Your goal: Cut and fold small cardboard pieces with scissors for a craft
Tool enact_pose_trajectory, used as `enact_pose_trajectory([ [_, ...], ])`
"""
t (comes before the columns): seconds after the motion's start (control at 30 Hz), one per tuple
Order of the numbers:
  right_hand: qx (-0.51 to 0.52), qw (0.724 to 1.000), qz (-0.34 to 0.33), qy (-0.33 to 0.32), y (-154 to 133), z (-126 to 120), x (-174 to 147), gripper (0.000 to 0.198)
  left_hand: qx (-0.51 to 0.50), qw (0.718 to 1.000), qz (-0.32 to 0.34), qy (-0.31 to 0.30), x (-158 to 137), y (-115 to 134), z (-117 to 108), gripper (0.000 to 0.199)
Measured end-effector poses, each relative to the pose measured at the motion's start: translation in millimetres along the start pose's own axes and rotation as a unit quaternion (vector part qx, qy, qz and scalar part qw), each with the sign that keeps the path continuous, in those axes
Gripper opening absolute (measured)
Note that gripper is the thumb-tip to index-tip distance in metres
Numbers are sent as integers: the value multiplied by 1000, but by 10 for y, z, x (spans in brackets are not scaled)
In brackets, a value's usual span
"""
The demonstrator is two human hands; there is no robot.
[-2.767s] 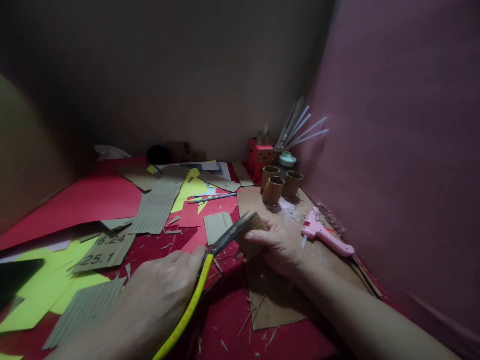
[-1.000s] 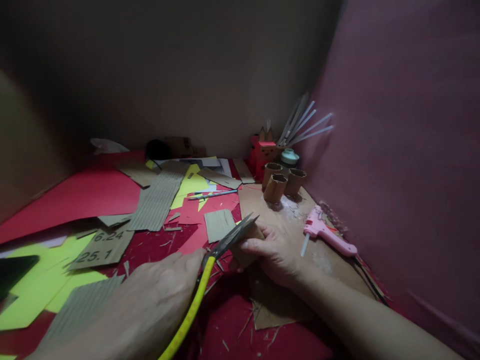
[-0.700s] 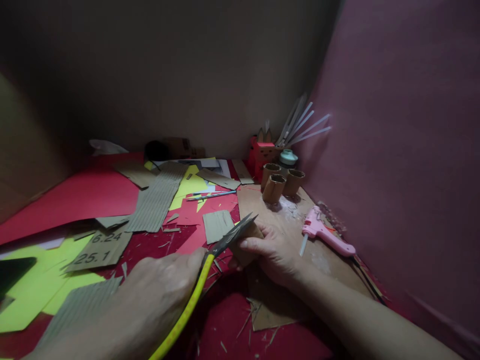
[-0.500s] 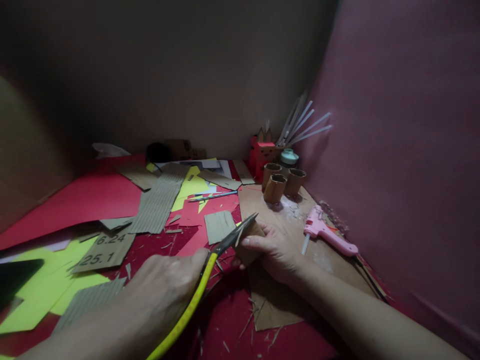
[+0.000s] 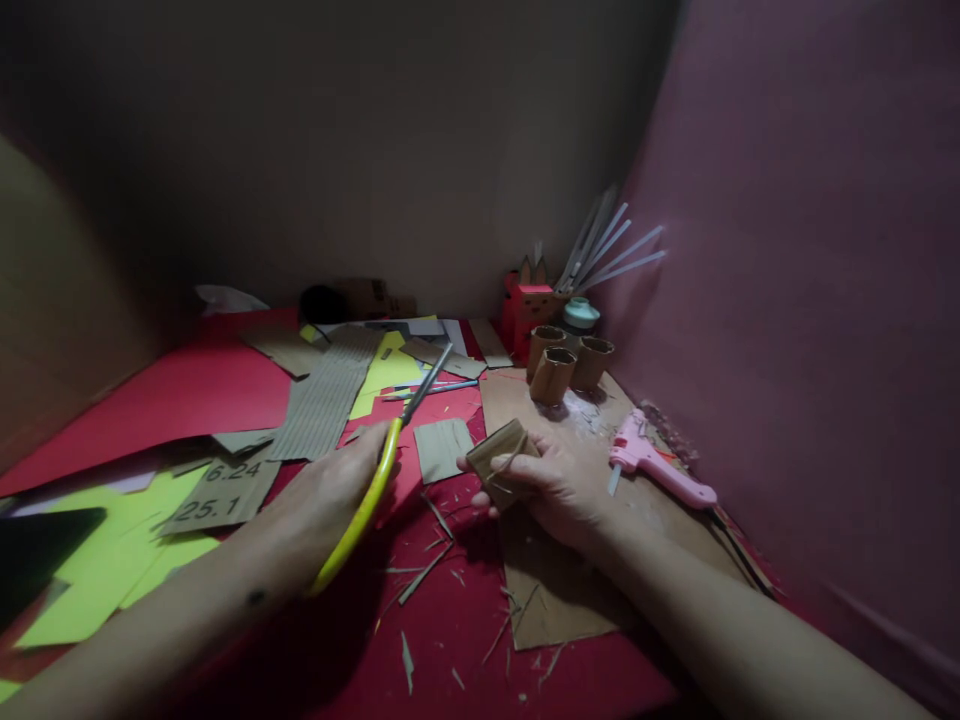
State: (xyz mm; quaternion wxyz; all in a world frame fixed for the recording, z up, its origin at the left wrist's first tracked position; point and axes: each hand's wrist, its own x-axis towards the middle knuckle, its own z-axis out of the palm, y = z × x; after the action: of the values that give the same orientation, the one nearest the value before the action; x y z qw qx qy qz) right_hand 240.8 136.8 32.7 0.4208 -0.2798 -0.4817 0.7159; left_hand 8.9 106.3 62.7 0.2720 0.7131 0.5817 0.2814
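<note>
My left hand [image 5: 341, 495] is closed round the yellow handles of a pair of scissors [image 5: 386, 455], whose blades look closed and point up and away from me. In my right hand [image 5: 559, 485] a small piece of cardboard [image 5: 502, 462] is pinched, thumb on top, with a thin trimmed strip lying against it. The blades are apart from this piece. Between the hands, a similar square of cardboard [image 5: 442, 450] lies on the red tabletop [image 5: 450, 650]. Thin cardboard offcuts [image 5: 426, 572] are scattered below it.
A pink glue gun [image 5: 656, 462] rests on a large cardboard sheet [image 5: 570, 600] at right. Behind stand three cardboard tubes [image 5: 553, 378], a red box [image 5: 531, 312] and glue sticks [image 5: 619, 245]. Red paper [image 5: 165, 400], yellow paper [image 5: 97, 580] and corrugated cardboard [image 5: 322, 395] cover the left.
The scissors have moved left and up, off the cardboard piece, and their blades now point away. My right hand has tilted the piece, and more offcuts show on the red surface.
</note>
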Motion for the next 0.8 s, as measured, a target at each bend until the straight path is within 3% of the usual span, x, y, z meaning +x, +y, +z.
enact_pose_trajectory([
  [0.1, -169, 979, -103, 43, -23, 50, -80, 16, -75, 997, -29, 6, 41, 33, 41, 38],
  [0.17, -210, 966, -136, 66, -45, 75, -111, 16, -184, 982, -51, 4, 74, 101, 86, 46],
  [0.27, -116, 990, -51, 54, -74, 66, -94, 18, -264, 963, -61, 4, 119, 192, 121, 45],
  [0.4, 19, 999, -6, 36, -73, 25, -32, 23, -218, 975, -47, -19, 110, 167, 122, 42],
  [0.5, 41, 999, -7, 34, -67, 25, -22, 26, -205, 977, -52, -31, 53, 86, 139, 46],
  [0.67, 64, 998, 16, 24, -75, 27, -26, 28, -264, 956, -103, -79, -27, 38, 159, 52],
  [0.8, 72, 997, 20, 3, -47, 13, -30, 25, -293, 951, -80, -59, -31, 107, 166, 44],
])
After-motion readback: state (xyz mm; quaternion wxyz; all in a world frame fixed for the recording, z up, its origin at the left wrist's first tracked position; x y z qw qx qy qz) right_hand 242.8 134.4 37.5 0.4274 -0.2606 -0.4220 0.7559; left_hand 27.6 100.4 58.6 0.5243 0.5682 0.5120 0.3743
